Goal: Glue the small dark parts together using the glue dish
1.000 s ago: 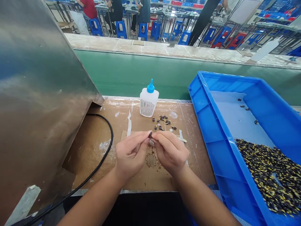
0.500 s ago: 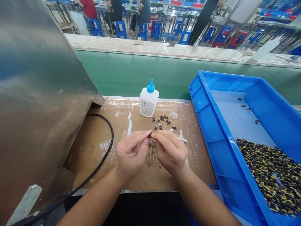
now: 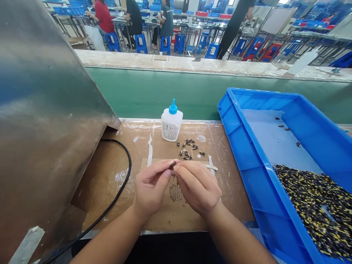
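My left hand (image 3: 151,187) pinches a small dark piece (image 3: 172,165) between thumb and forefinger. Against the right side of that piece, my right hand (image 3: 199,185) has its fingers pressed together; what they grip is too small to make out. Both hands meet above a cardboard sheet (image 3: 165,220) with a round slotted pattern (image 3: 175,192). Just beyond the fingers lies a loose group of small black and gold pieces (image 3: 187,156). Behind them stands an upright white bottle (image 3: 171,126) with a blue nozzle cap.
A large blue bin (image 3: 247,165) holding a heap of black and yellow pieces (image 3: 310,201) is at the right. A metal panel (image 3: 55,110) and a black cable (image 3: 126,176) are at the left. A green belt (image 3: 137,90) runs behind; people sit beyond it.
The view has tilted up slightly, so the scene sits lower. The dark piece has turned flatter between my fingertips, and the group of small pieces has grown near my fingers.
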The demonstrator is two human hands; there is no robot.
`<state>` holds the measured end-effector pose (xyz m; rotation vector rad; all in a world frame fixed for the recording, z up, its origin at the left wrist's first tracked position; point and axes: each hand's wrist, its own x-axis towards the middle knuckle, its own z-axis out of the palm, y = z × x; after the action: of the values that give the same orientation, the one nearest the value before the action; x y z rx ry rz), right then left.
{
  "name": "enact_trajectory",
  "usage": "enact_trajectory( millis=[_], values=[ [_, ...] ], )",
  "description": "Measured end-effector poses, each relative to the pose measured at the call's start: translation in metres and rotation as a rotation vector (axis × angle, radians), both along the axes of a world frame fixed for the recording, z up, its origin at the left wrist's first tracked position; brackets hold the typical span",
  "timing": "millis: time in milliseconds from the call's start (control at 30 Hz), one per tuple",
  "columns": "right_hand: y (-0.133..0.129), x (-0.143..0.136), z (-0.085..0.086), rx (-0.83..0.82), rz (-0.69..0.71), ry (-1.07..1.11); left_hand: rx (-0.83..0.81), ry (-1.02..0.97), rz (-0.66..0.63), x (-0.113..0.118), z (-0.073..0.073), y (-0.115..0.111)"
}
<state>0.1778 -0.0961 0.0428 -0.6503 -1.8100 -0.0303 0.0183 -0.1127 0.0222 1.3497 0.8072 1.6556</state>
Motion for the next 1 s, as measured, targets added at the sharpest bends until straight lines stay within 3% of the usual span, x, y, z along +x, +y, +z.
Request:
enact_trajectory(
  millis=[167, 367, 767, 1000],
  values=[
    [-0.002, 0.002, 0.004, 0.021, 0.024, 0.017, -0.096, -0.224, -0.166, 0.004, -0.003, 0.000],
    [-0.006, 0.002, 0.003, 0.022, 0.016, 0.036, -0.124, -0.301, -0.232, 0.006, 0.004, -0.002],
    [-0.008, 0.005, 0.007, 0.036, 0.037, 0.032, -0.132, -0.184, -0.214, -0.002, -0.013, -0.008],
    [-0.009, 0.005, 0.008, 0.002, 0.034, 0.041, -0.140, -0.039, -0.070, -0.002, -0.014, -0.008]
  ],
)
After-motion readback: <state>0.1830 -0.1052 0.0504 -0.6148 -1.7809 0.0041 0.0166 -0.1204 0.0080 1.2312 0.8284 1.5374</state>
